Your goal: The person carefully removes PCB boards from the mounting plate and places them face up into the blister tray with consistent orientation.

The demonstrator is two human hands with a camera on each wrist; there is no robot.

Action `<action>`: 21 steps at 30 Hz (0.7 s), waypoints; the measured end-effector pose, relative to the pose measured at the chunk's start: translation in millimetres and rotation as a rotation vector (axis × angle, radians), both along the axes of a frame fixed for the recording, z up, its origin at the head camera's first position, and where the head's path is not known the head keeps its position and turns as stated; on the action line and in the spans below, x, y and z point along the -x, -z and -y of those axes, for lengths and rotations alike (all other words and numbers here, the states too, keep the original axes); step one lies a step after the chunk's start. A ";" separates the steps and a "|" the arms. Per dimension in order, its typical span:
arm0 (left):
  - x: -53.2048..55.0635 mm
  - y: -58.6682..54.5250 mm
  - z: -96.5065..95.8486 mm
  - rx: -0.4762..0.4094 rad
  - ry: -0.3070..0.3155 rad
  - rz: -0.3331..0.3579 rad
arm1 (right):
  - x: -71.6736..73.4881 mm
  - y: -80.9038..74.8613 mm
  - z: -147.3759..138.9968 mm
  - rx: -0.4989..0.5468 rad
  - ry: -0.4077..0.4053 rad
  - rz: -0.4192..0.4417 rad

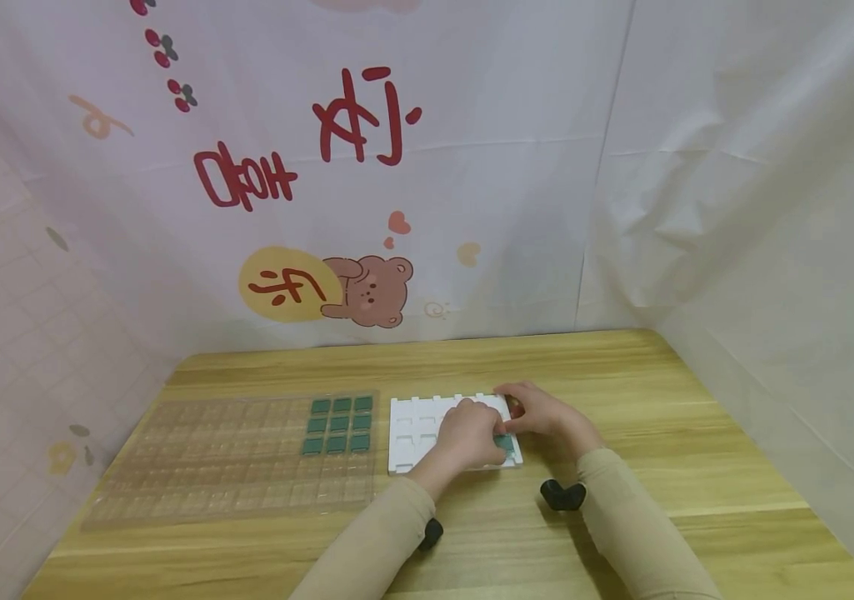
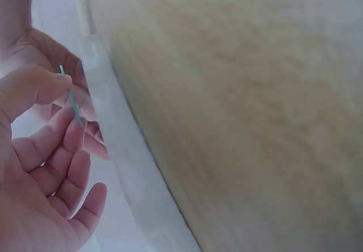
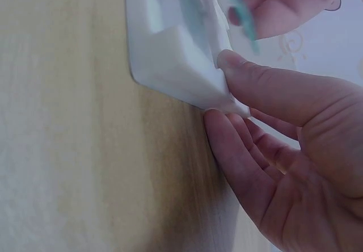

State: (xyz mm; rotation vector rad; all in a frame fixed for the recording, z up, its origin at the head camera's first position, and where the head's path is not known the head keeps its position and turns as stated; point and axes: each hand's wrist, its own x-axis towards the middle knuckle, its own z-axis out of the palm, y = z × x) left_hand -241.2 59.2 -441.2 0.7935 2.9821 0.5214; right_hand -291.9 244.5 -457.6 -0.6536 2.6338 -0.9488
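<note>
A white tray with square compartments lies on the table. Over its right part, my left hand pinches a thin green square chip between thumb and fingertips; the left wrist view shows it edge-on. My right hand grips the tray's right end, thumb on the upper edge and fingers against the outer side, as the right wrist view shows. Inside a compartment there, something green shows. Part of the tray is hidden under the left hand.
Left of the white tray lies a clear plastic tray with many small pockets. Several green chips sit in rows at its right end. Black wrist mounts stick out beside the sleeves. A printed curtain hangs behind the wooden table.
</note>
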 end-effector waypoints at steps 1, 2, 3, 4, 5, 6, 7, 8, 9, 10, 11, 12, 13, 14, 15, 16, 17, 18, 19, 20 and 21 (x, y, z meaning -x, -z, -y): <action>-0.6 -1.1 0.8 -0.013 0.002 -0.006 | 0.3 0.0 0.1 -0.004 0.000 -0.003; -1.3 -2.4 1.7 -0.028 0.005 -0.013 | 0.5 0.1 0.1 -0.007 -0.001 -0.006; -2.0 -3.8 2.4 -0.045 0.007 -0.018 | 0.6 0.3 0.0 -0.008 -0.004 -0.008; -2.7 -5.4 3.2 -0.063 0.011 -0.023 | 0.8 0.5 -0.2 -0.010 -0.006 -0.012; -3.5 -6.9 3.8 -0.077 0.014 -0.029 | 0.8 0.6 -0.4 -0.009 -0.006 -0.015; -4.2 -8.4 4.4 -0.091 0.016 -0.032 | 1.0 0.9 -0.7 -0.007 -0.007 -0.017; -5.1 -10.1 5.0 -0.105 0.018 -0.034 | 1.0 1.3 -1.0 -0.005 -0.008 -0.018; -5.8 -11.5 5.5 -0.119 0.020 -0.034 | 1.1 1.5 -1.3 -0.005 -0.013 -0.024; -6.4 -12.5 5.9 -0.135 0.022 -0.034 | 1.4 2.0 -1.5 -0.005 -0.015 -0.029; -7.5 -13.8 6.5 -0.149 0.023 -0.034 | 1.4 2.2 -1.7 -0.004 -0.018 -0.035; -8.3 -14.7 7.0 -0.164 0.024 -0.033 | 1.6 2.5 -2.0 -0.003 -0.021 -0.038; -9.1 -15.7 7.5 -0.185 0.025 -0.029 | 1.8 2.9 -2.2 0.004 -0.022 -0.033; -9.9 -16.9 8.0 -0.203 0.026 -0.027 | 1.5 2.9 -2.2 0.009 -0.021 -0.026; -10.6 -18.0 8.5 -0.218 0.027 -0.029 | 1.4 2.9 -2.2 0.014 -0.017 -0.015; -11.4 -19.0 9.0 -0.235 0.027 -0.031 | 1.2 2.7 -2.0 0.021 -0.010 0.001; -12.5 -20.5 9.8 -0.249 0.027 -0.034 | 1.0 2.5 -1.9 0.025 -0.005 0.013; -13.2 -22.0 10.4 -0.264 0.027 -0.035 | 0.9 2.6 -1.8 0.027 0.002 0.024; -14.3 -23.8 11.1 -0.277 0.026 -0.037 | 0.8 2.5 -1.5 0.029 0.007 0.034; -15.0 -25.3 12.0 -0.290 0.028 -0.042 | 0.6 2.4 -1.2 0.025 0.008 0.033; -16.0 -26.6 13.0 -0.305 0.027 -0.044 | 0.8 2.5 -1.2 0.023 0.008 0.031; -17.1 -28.0 14.1 -0.325 0.028 -0.044 | 0.8 2.6 -1.0 0.021 0.004 0.025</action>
